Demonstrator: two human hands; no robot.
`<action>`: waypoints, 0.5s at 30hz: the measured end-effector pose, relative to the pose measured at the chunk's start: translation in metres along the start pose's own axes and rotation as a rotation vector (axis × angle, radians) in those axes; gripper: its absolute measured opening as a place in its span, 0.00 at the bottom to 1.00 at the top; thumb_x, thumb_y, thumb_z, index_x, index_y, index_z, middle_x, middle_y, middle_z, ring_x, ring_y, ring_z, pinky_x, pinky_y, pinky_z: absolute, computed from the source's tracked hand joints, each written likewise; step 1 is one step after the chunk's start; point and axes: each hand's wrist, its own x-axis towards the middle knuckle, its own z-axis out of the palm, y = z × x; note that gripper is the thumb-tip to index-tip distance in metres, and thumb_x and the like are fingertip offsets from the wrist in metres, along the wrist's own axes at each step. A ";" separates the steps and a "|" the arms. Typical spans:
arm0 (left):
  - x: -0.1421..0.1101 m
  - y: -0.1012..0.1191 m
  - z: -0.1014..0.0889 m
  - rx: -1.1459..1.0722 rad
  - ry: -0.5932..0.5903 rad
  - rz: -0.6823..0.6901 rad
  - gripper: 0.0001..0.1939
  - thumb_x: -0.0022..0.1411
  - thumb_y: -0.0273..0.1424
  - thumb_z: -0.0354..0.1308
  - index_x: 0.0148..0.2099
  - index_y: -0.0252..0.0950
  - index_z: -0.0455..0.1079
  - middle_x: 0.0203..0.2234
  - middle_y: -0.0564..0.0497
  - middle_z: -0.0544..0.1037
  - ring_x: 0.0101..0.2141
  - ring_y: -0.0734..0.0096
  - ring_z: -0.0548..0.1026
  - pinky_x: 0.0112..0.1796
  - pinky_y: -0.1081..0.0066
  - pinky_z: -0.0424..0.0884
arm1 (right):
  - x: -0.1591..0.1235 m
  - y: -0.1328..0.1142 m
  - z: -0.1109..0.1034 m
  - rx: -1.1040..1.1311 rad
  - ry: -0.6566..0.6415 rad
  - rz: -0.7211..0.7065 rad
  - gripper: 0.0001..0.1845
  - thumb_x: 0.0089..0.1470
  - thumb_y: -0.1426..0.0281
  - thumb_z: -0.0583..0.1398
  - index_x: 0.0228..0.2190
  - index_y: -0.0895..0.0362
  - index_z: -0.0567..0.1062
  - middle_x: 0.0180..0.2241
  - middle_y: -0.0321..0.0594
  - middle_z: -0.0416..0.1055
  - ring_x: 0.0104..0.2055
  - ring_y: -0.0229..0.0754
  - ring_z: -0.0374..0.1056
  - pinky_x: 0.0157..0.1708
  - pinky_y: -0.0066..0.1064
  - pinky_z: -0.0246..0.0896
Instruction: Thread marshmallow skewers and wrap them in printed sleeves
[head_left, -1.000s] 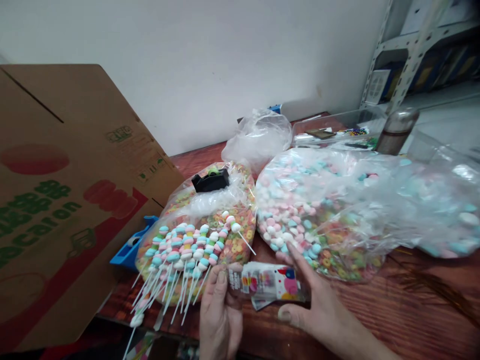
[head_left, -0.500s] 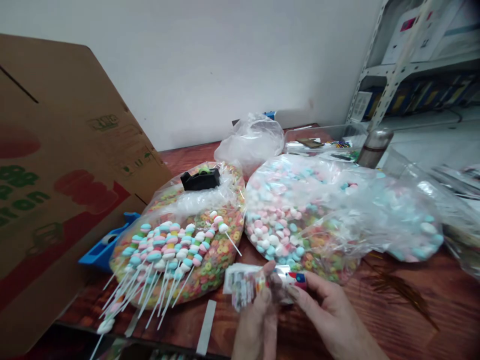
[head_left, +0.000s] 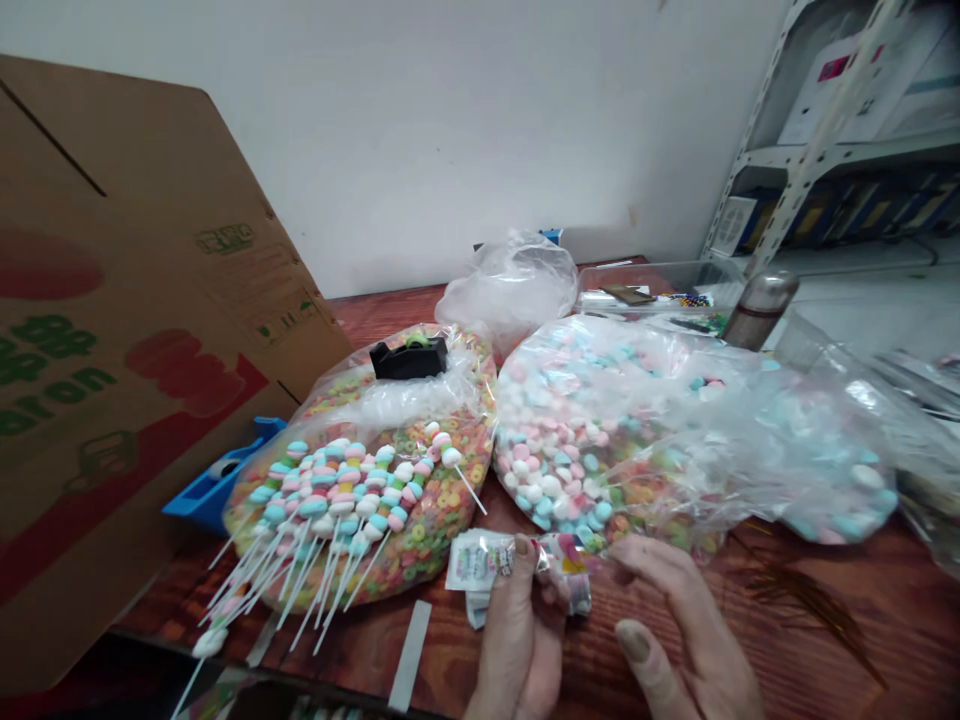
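Observation:
At the bottom middle, my left hand [head_left: 517,640] pinches a small stack of printed clear wrapper bags [head_left: 487,565], thumb on top. My right hand [head_left: 675,625] grips the same stack at its right end, fingers curled over it. Just left of my hands lie several candy skewers [head_left: 345,500], pastel marshmallow pieces on white sticks, resting on a clear bag of coloured cereal rings [head_left: 420,470]. A second clear bag of pastel marshmallows [head_left: 600,420] lies right behind my hands.
A big brown cardboard box [head_left: 112,380] leans at the left, a blue tape dispenser [head_left: 217,485] beside it. A black tape dispenser [head_left: 409,357] sits on the cereal bag. Behind are a crumpled plastic bag [head_left: 514,285], a clear tray [head_left: 660,290], a steel flask [head_left: 757,305] and metal shelving [head_left: 825,150].
Both hands shifted right and closed round the wrapper stack, which was held flat between them a second ago and now looks bunched. The view swung slightly; the bags stayed put.

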 end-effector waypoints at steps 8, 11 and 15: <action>-0.011 0.001 0.002 0.087 -0.058 0.146 0.18 0.44 0.34 0.75 0.31 0.34 0.69 0.21 0.57 0.71 0.22 0.79 0.67 0.25 0.78 0.63 | -0.001 0.008 0.012 -0.126 -0.151 -0.119 0.13 0.62 0.67 0.57 0.48 0.50 0.73 0.51 0.45 0.70 0.53 0.49 0.68 0.50 0.39 0.67; -0.013 -0.002 -0.003 0.115 -0.136 0.106 0.18 0.47 0.36 0.73 0.36 0.35 0.73 0.23 0.54 0.74 0.21 0.78 0.68 0.26 0.76 0.63 | -0.004 0.017 0.012 -0.166 -0.183 -0.195 0.14 0.61 0.72 0.55 0.48 0.51 0.73 0.48 0.43 0.74 0.50 0.47 0.70 0.48 0.36 0.67; -0.011 -0.009 -0.013 0.157 -0.184 -0.002 0.19 0.45 0.41 0.73 0.31 0.32 0.75 0.14 0.55 0.68 0.18 0.78 0.64 0.24 0.74 0.60 | -0.015 0.040 0.017 -0.228 -0.150 -0.350 0.16 0.59 0.72 0.57 0.48 0.50 0.74 0.46 0.43 0.78 0.47 0.49 0.73 0.48 0.41 0.65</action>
